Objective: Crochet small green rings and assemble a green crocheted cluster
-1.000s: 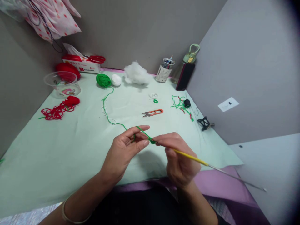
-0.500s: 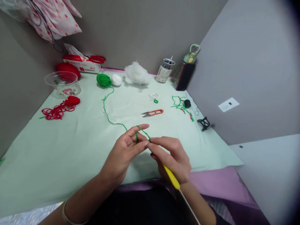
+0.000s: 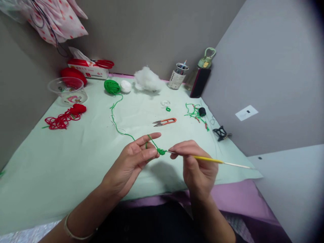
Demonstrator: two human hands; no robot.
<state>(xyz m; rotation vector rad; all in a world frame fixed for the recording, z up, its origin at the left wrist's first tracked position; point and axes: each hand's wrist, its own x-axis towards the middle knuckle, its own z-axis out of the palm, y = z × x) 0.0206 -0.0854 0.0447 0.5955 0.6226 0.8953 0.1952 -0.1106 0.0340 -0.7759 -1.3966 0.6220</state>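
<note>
A small green crochet piece (image 3: pixel 161 152) is pinched between the thumb and fingers of my left hand (image 3: pixel 134 155). Green yarn (image 3: pixel 117 126) loops over its raised index finger and trails back to a green yarn ball (image 3: pixel 112 87). My right hand (image 3: pixel 199 165) grips a crochet hook (image 3: pixel 209 159) with a yellow handle. The hook's metal shaft reaches left to the green piece; its tip is hidden at the stitches. Beyond my hands, orange-handled thread snips (image 3: pixel 165 122) lie on the table, with a small green ring of yarn (image 3: pixel 168 109) behind them.
Red yarn (image 3: pixel 63 118) and a clear plastic tub (image 3: pixel 67 89) are at left. White stuffing (image 3: pixel 147 80), a white ball (image 3: pixel 125 86), a can (image 3: pixel 178 77) and a phone (image 3: pixel 200 83) stand along the back. Yarn scraps (image 3: pixel 196 113) and a black clip (image 3: pixel 222 133) lie at right.
My right hand has turned and shifted right, swinging the crochet hook from steeply slanted to nearly level. The green crochet piece now shows between my hands. My left hand has barely moved.
</note>
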